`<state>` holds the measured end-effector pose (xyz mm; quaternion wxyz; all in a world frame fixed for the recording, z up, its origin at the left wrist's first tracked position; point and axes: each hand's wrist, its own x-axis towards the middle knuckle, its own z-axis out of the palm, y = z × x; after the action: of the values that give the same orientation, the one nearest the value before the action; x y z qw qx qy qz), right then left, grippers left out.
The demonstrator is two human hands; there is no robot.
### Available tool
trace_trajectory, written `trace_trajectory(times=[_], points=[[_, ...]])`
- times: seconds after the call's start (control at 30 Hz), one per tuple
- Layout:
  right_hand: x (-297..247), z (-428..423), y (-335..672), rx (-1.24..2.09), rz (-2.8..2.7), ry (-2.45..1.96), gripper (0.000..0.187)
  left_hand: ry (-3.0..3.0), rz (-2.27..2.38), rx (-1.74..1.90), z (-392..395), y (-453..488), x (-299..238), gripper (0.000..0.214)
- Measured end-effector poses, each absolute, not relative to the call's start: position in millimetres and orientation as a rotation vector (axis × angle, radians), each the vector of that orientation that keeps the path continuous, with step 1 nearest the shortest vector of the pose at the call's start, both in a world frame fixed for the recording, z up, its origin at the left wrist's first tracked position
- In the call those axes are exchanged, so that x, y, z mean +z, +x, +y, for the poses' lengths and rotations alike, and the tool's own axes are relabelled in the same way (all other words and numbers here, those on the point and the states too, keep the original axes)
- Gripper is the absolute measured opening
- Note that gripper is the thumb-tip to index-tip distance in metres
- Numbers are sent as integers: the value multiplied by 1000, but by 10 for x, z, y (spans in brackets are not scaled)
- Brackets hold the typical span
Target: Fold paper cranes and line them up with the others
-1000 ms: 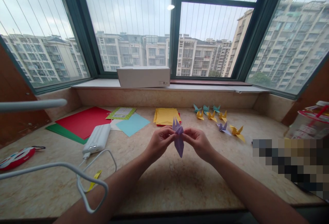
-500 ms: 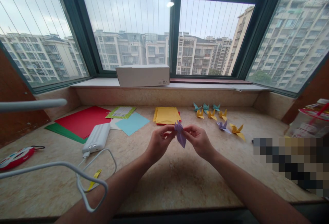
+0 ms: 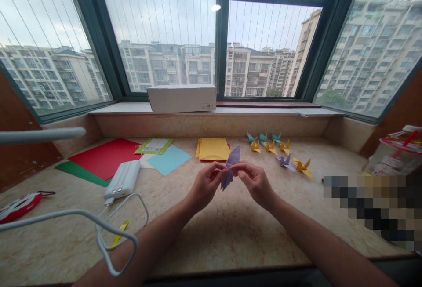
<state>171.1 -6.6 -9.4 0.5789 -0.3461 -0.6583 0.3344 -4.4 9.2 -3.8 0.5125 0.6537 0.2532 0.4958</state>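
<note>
Purple paper [image 3: 234, 155] has turned, held by left hand [image 3: 208, 182] and right hand [image 3: 254, 181]; box label [image 3: 208, 106] unreadably small.

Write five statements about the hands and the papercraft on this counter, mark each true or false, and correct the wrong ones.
1. The left hand and the right hand both touch the purple folded paper. True.
2. The purple folded paper lies flat on the counter. False: it is held up off the counter.
3. Three teal cranes stand behind a row of yellow cranes. True.
4. The white box stands on the counter. False: the white box is on the white ledge.
5. The yellow paper stack lies right of the light blue sheet. True.
</note>
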Motion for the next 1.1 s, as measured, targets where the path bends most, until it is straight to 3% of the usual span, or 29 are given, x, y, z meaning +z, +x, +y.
trace_trajectory(times=[0.17, 0.27, 0.33, 0.47, 0.53, 0.83, 1.1], points=[[-136, -42, 1668, 827, -1444, -806, 19, 1488, 659, 1224, 87, -34, -29, 36], [-168, -9, 1653, 899, -1334, -773, 53, 1447, 671, 1187, 81, -31, -11, 46], [-185, 12, 1656, 928, -1313, -771, 63, 1439, 668, 1172, 84, -28, -7, 42], [-203, 30, 1682, 804, -1449, -763, 19, 1398, 675, 1182, 66, -12, 3, 32], [-197, 21, 1699, 715, -1528, -731, 7, 1358, 692, 1191, 42, -3, 21, 33], [-82, -90, 1732, 493, -1709, -739, 29, 1253, 700, 1169, 5, -6, 57, 37], [-118, -61, 1723, 603, -1664, -656, 24, 1208, 582, 1249, 38, -9, 49, 39]])
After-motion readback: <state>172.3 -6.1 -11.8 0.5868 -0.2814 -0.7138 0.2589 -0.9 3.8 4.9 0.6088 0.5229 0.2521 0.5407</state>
